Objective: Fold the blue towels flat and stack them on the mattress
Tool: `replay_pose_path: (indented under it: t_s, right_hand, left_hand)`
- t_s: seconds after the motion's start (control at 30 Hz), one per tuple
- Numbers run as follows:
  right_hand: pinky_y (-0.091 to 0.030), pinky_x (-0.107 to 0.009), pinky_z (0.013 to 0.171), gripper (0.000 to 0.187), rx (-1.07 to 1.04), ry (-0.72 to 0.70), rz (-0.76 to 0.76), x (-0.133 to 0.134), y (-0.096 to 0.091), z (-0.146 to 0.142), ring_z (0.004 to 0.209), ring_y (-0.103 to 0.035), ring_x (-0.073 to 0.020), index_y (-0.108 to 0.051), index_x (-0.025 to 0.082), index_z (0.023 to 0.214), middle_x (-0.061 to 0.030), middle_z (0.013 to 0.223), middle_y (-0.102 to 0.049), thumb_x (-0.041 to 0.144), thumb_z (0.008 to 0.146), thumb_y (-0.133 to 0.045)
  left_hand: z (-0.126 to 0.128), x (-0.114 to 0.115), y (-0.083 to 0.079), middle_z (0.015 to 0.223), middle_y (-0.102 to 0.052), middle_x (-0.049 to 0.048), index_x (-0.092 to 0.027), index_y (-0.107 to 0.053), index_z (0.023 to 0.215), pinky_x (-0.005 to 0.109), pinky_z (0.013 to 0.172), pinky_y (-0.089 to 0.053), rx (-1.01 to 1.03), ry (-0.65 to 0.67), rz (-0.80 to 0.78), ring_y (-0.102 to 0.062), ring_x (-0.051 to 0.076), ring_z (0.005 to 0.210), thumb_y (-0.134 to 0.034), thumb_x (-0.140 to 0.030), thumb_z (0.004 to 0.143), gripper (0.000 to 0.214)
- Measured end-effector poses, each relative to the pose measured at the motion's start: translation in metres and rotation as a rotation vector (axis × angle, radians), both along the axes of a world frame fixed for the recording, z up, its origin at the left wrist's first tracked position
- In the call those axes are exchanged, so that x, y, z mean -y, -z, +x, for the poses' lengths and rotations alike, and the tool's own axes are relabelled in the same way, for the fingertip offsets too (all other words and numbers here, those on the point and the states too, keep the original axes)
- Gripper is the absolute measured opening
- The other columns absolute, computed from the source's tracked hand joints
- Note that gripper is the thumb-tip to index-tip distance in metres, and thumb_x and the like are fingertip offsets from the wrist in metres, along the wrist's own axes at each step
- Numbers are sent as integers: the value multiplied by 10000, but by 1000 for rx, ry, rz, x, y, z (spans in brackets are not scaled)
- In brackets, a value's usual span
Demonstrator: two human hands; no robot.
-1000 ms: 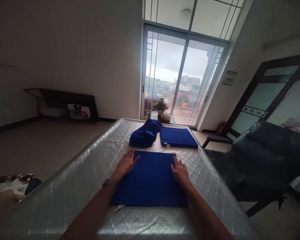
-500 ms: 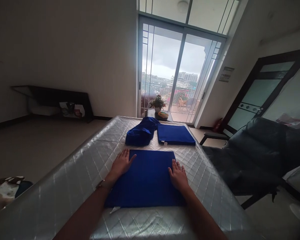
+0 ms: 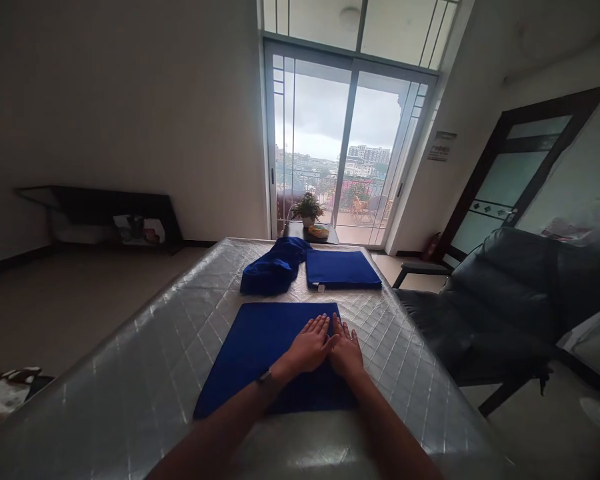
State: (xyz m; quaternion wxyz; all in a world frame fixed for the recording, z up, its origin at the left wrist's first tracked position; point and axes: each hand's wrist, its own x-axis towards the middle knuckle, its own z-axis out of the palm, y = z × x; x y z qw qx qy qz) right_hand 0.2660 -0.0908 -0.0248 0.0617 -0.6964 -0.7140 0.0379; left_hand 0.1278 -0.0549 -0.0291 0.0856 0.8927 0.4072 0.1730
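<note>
A folded blue cloth [image 3: 250, 353] lies flat in front of me on the silver quilted table cover [image 3: 145, 360]. My left hand [image 3: 309, 345] rests palm down on its right part, fingers stretched out. Right beside it, my right hand [image 3: 345, 350] lies flat over the cloth's right edge, and the two thumbs meet. Neither hand grips anything. Beyond the cloth sit a second folded blue cloth [image 3: 344, 270] with a white tag and, to its left, a crumpled blue cloth [image 3: 274, 267].
A small table with a potted plant [image 3: 308, 208] stands past the far edge, before a glass sliding door [image 3: 313, 120]. To the right is a black armchair [image 3: 505, 300]. A dark low frame [image 3: 115, 213] leans by the left wall.
My left hand has moved from the cloth's left edge across to its right side, next to my right hand. The right hand stays at the right edge. The view has shifted slightly.
</note>
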Motion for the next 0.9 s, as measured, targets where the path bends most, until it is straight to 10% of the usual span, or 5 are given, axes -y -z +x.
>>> replay_pose_path:
  t_s: [0.2, 0.67, 0.9]
  right_hand:
    - [-101, -456, 1181, 609, -5, -14, 5, -1, 2, 1, 1478, -105, -230, -85, 221, 1553, -14, 1614, -59, 295, 978, -272]
    - [-43, -402, 1183, 634, -102, 73, -11, 3, -10, -3, 1477, -108, -178, -31, 228, 1552, -7, 1605, -171, 458, 992, -221]
    - [-72, -402, 1180, 616, -50, 73, 4, 3, -13, -6, 1474, -130, -187, -71, 220, 1552, -18, 1605, -174, 450, 1000, -220]
  left_hand:
    - [8, 2, 4, 1576, -293, 94, -169, -254, 1529, 401, 1228, -196, 9, -45, -45, -209, 218, 1476, -117, -597, 955, 728]
    - [-174, 13, -2, 1591, -212, 141, -79, -273, 1507, 450, 1210, -160, -209, -465, -89, -162, 268, 1487, -130, -694, 914, 867]
    - [-192, 16, 7, 1592, -202, 164, -86, -270, 1505, 466, 1190, -200, -145, -517, -67, -168, 279, 1483, -185, -669, 928, 824]
